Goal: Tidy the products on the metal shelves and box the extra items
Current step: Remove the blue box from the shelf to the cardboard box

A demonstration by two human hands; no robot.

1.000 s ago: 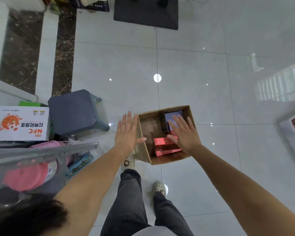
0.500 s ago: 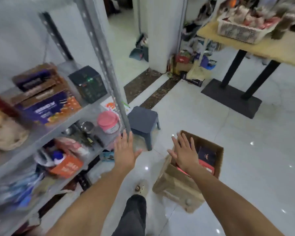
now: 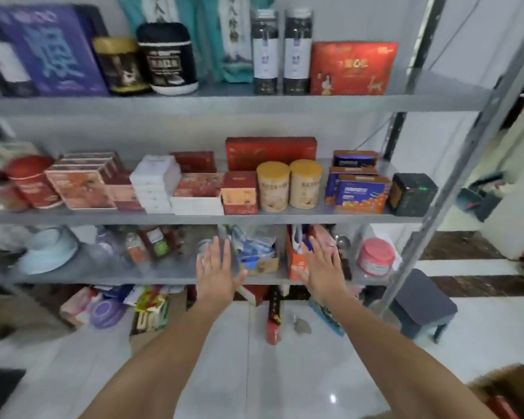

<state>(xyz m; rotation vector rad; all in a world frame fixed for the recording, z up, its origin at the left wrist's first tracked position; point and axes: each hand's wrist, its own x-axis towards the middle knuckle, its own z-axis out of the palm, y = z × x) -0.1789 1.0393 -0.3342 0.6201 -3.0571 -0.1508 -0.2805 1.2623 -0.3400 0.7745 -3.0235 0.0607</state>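
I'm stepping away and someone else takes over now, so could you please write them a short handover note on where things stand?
Left hand and right hand: both open and empty, held out before the lower shelf.
Cardboard box: on the floor at lower right, something red inside.
Done: top shelf and middle shelf look lined up in rows.
Left: lower shelf is jumbled; packets lie on the floor beneath it, to sort or box.

The cardboard box (image 3: 507, 388) is cut off at the corner; the red tin (image 3: 32, 182) blurs (label unreadable).
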